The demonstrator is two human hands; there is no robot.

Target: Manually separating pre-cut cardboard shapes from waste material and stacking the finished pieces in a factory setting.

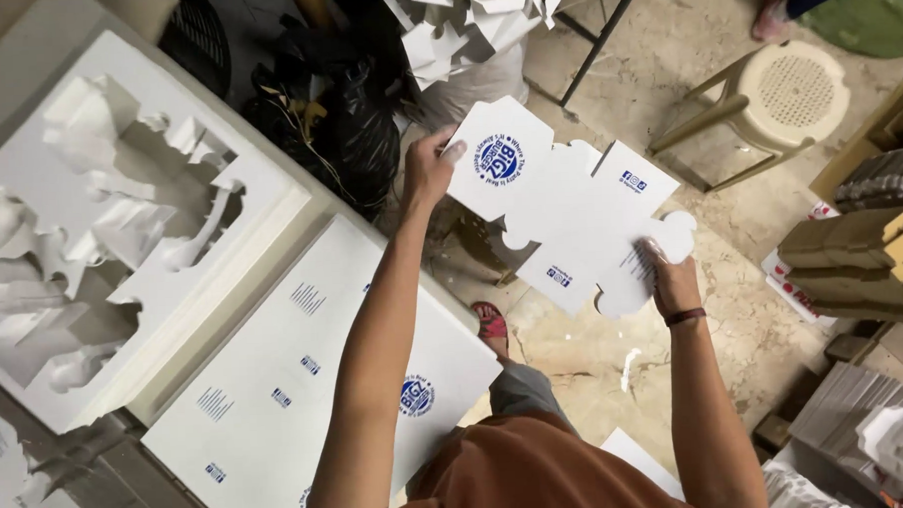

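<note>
A flat, die-cut white carton blank (570, 215) with small blue printed marks is held in the air between both hands, above the stone floor (665, 66) and clear of the counter (25, 89) at the left. The left hand (427, 170) is closed on the blank's upper-left panel, thumb on the printed face and the other fingers hidden behind the edge. The right hand (672, 276) is closed on the lower-right margin, fingertips pressed on the face beside a rounded tab. Each grip is thus shut on the card, at opposite ends of it. The blank's long axis is seen to run diagonally, from the upper left at the left hand down to the lower right at the right hand; its printed face is turned up toward the camera. The left arm is stretched well forward, while the right hand is held nearer the body, so the lower-right end lies closer to the person. Most of the blank lies between the two grips, with its notched edges and tabs unsupported. Just below the left arm, a stack of uncut printed white sheets (276, 390) lies flat on the counter. Further left, a stack of punched-out waste sheets (120, 215) with ragged openings is noted. Folded cardboard pieces (852, 250) are piled at the right, and a plastic stool (786, 92) stands beyond the blank.
</note>
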